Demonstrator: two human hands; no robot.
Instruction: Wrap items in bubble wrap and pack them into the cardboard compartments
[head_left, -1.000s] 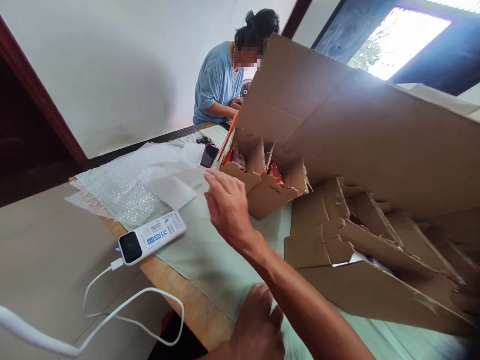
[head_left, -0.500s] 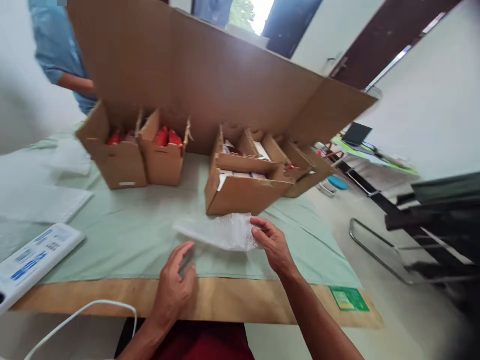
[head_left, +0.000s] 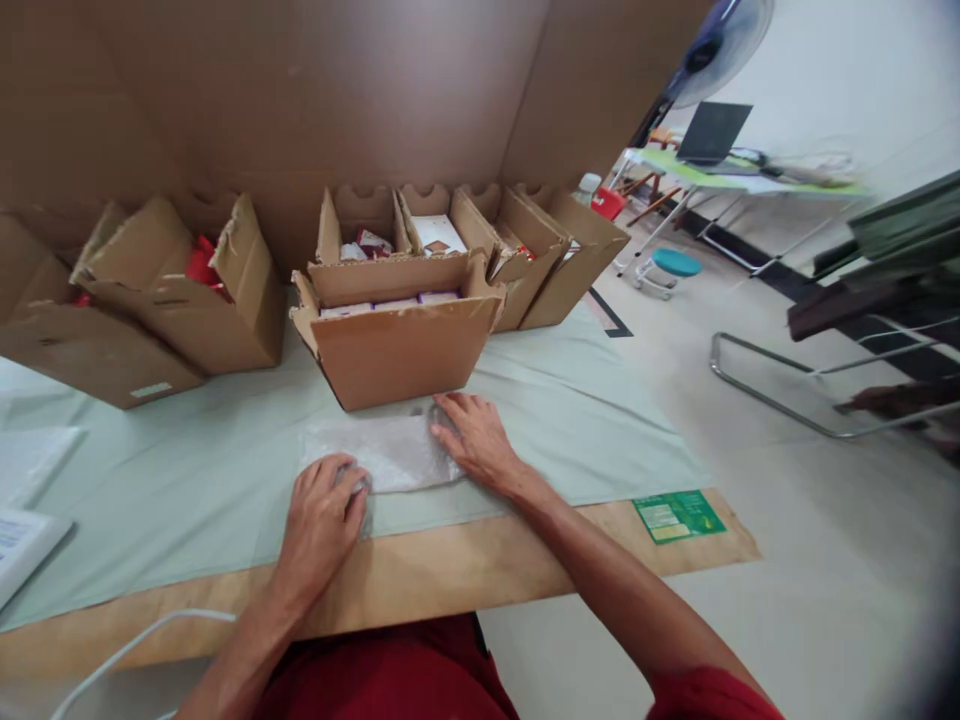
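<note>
A clear bubble wrap bag point(head_left: 401, 455) lies flat on the green cloth, stretched sideways between my hands. My left hand point(head_left: 321, 510) is at its left end, fingers curled with some of the plastic at the fingertips. At the right end, my right hand point(head_left: 476, 440) has the plastic between its thumb and fingers. Just behind the bag stands a cardboard box point(head_left: 405, 345) holding several small white and purple packs point(head_left: 394, 303).
More open cardboard boxes point(head_left: 180, 290) stand left and right, before a tall cardboard panel point(head_left: 337, 100). A white device point(head_left: 26, 550) lies at left, a white cable point(head_left: 135, 650) near the front edge. A green label point(head_left: 679, 516) is on the table's right corner.
The bag has come down flat onto the cloth. My left hand has reached its left end; my right hand stays at the right end. The view has turned right and down.
</note>
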